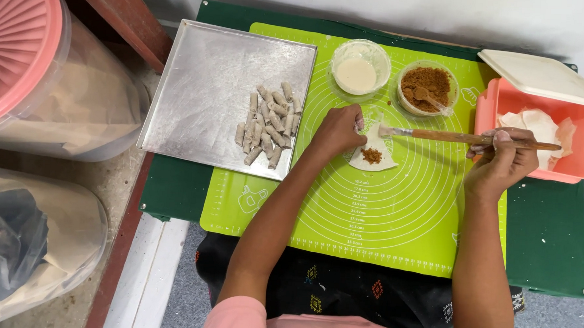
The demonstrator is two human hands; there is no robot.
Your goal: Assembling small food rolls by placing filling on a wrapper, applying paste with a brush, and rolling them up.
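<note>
Left hand (pixel 338 130): fingers bent down on the upper left edge of the wrapper (pixel 374 150), pinning it to the mat (pixel 395 208); whether any finger pinches the edge cannot be told from above.
Right hand (pixel 502 163): fingers closed around the wooden handle of the brush (pixel 467 137); the brush lies level, bristles pointing to 9 o'clock and touching the wrapper's upper edge.
Wrapper: pale, roughly triangular, at the centre of the green mat; a small heap of brown filling (pixel 371 155) sits on its middle.
Bowl of white paste (pixel 360 68): clear, at 12 o'clock from the wrapper.
Bowl of brown filling (pixel 428 86): clear, at 1 o'clock, a spoon (pixel 430 98) resting in it.
Metal tray (pixel 203 88): at 9 o'clock from the wrapper, lying partly over the mat's left edge; a cluster of rolled pieces (pixel 269 123) on its right side.
Pink box (pixel 536 138): at 3 o'clock, just behind the right hand; more pale wrappers inside; its white lid (pixel 545 78) set askew across the far rim.
Large clear tub with pink lid (pixel 21 47): far left, at 9 o'clock beyond the tray.
</note>
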